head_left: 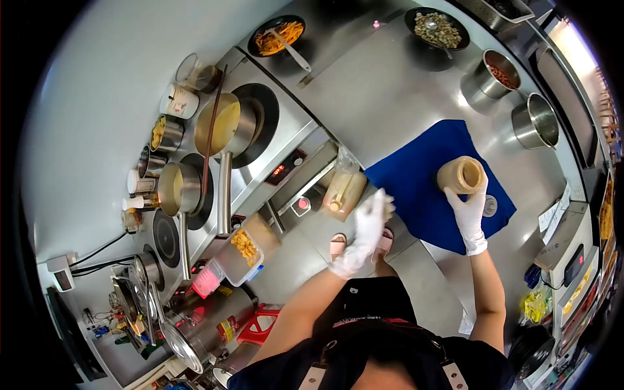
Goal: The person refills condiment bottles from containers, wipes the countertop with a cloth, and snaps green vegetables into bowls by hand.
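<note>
My right hand (469,211), in a white glove, is closed round a beige, round-mouthed jar (460,174) on a blue cloth (416,182). The jar tilts toward me and its opening shows. Close to that hand lies a small grey-white round piece (490,207), perhaps a lid. My left hand (369,227), also gloved, hovers off the counter's edge, left of the cloth. Motion blurs its fingers, and a beige patch shows beside them; whether it holds anything is unclear. Just past it hangs a clear plastic bag (344,192) with pale contents.
On the left, two saucepans (224,130) (179,188) sit on cooktops, handles sticking out toward me. A bowl of orange strips (279,36) and a dark bowl (437,29) stand at the back. Steel pots (499,75) (536,121) line the right. A food tub (244,248) sits lower left.
</note>
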A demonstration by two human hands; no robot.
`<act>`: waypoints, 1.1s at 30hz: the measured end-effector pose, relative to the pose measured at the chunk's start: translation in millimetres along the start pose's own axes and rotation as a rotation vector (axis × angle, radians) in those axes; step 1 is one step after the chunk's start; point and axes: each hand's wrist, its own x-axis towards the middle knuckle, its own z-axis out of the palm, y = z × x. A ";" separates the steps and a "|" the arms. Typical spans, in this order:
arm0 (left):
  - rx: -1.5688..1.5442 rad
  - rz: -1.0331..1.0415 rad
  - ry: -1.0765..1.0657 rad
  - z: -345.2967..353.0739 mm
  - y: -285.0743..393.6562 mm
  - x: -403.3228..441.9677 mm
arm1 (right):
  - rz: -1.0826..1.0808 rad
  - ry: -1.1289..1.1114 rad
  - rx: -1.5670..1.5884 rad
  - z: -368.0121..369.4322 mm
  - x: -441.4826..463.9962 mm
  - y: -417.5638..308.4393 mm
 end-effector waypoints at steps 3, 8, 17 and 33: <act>0.283 0.132 0.224 -102.6 -78.9 17.8 | 0.018 0.056 -0.102 9.6 -4.9 22.8; 1.226 -0.152 0.245 -289.7 -209.4 92.4 | -0.005 0.178 -0.263 6.3 -28.4 16.7; 2.050 0.231 -0.145 -419.6 -363.5 217.2 | -0.163 0.448 -0.480 32.1 -170.2 -14.8; 1.739 0.311 -0.205 -374.1 -342.4 220.8 | 0.432 -0.468 -0.306 156.6 -229.6 21.2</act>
